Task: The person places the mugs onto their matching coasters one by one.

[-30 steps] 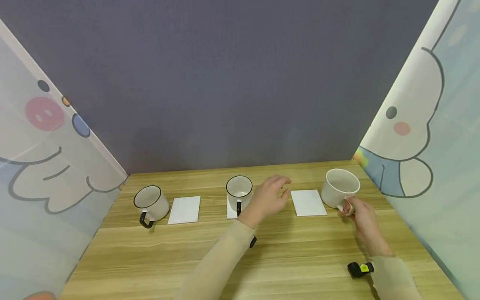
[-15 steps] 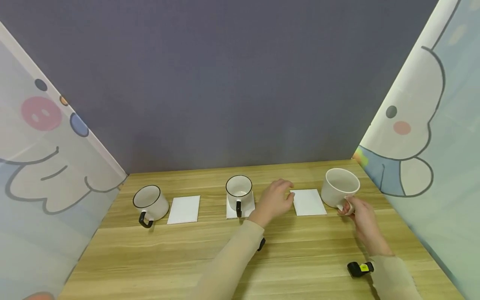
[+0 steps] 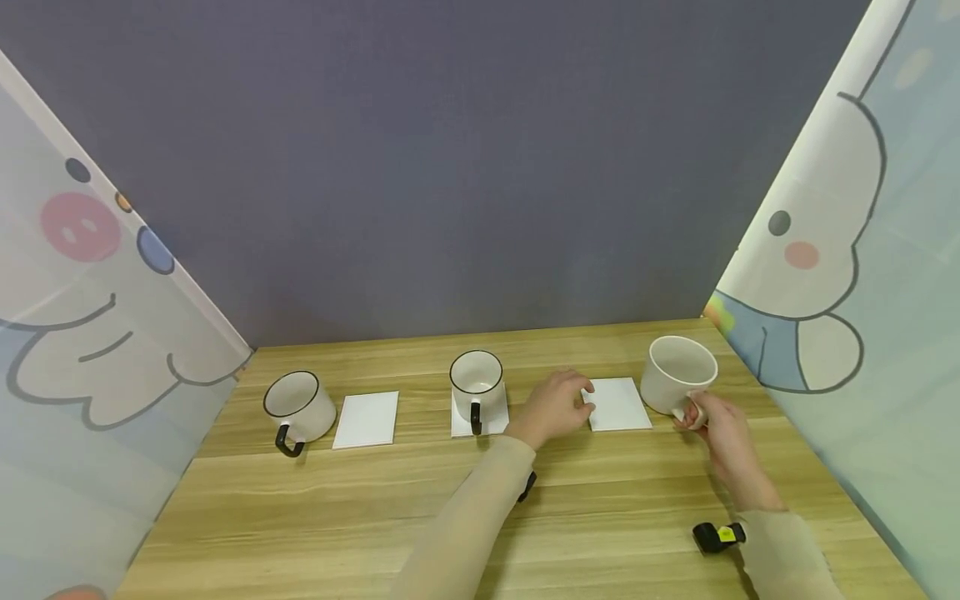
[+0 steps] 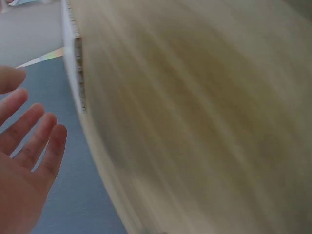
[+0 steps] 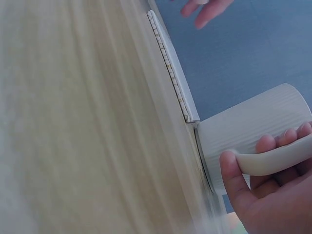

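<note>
My right hand (image 3: pixel 718 429) grips the handle of a plain white mug (image 3: pixel 678 375) at the right of the table; in the right wrist view, the ribbed mug (image 5: pixel 253 126) stands on the wood with fingers curled round its handle. A flat white square coaster (image 3: pixel 621 406) lies just left of that mug. My left hand (image 3: pixel 553 408) reaches in from the left, its fingertips right at the coaster's left edge. The left wrist view shows this hand (image 4: pixel 27 156) holding nothing, its fingers spread and only slightly bent.
A white mug with black rim and handle (image 3: pixel 477 375) stands on a middle coaster (image 3: pixel 497 419). Another such mug (image 3: pixel 302 408) stands at the left beside a bare coaster (image 3: pixel 366 421). A grey panel (image 3: pixel 480 167) rises behind the wooden table (image 3: pixel 300 533); printed curtains flank it.
My left hand has moved a little right and towards me, up to the coaster's left edge, uncovering the middle coaster. My right hand stays on the white mug's handle.
</note>
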The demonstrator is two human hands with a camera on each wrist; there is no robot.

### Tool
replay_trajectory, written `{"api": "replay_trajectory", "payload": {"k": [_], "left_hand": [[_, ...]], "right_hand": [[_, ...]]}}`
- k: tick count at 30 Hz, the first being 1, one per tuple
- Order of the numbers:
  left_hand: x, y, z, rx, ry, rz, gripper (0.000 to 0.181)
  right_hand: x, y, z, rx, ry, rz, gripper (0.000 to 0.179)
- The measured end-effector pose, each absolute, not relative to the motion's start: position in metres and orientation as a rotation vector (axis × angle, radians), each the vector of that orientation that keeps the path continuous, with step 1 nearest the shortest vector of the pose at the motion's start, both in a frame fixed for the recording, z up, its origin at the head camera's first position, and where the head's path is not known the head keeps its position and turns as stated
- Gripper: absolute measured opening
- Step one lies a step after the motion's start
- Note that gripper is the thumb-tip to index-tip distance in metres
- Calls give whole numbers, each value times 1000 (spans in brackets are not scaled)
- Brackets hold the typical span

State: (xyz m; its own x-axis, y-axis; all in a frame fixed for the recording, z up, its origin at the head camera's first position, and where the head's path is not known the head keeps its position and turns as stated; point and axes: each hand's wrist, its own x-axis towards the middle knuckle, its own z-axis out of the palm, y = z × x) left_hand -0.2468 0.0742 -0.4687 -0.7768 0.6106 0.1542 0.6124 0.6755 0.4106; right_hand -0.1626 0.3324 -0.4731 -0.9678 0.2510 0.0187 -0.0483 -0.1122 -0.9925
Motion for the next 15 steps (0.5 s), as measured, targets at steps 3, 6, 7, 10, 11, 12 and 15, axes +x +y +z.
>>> {"api": "replay_trajectory", "payload": {"k": [3, 6, 7, 10, 11, 12, 15], "left_hand": [[-249, 75, -472, -1073, -2901, -633, 26], [-251, 76, -474, -1091, -2935, -566, 27], [-252, 76, -474, -1096, -2943, -551, 27], [-253, 78, -475, -1111, -2970, -503, 27], [-253, 78, -475, -1116, -2976, -491, 27], [-254, 78, -475, -1120, -2982, -482, 27], [-255, 79, -477, -1126, -3002, -463, 28]], "right_hand": [[-162, 333, -473, -214, -1958, 2185, 46], [-162, 332, -473, -209, -1960, 2185, 46], [-162, 332, -473, -208, -1957, 2186, 46], [-161, 332, -472, -202, -1949, 2190, 45], [-161, 332, -472, -197, -1949, 2190, 45], [-161, 332, -472, -192, -1950, 2188, 45], [-161, 333, -473, -186, -1959, 2179, 46]]}}
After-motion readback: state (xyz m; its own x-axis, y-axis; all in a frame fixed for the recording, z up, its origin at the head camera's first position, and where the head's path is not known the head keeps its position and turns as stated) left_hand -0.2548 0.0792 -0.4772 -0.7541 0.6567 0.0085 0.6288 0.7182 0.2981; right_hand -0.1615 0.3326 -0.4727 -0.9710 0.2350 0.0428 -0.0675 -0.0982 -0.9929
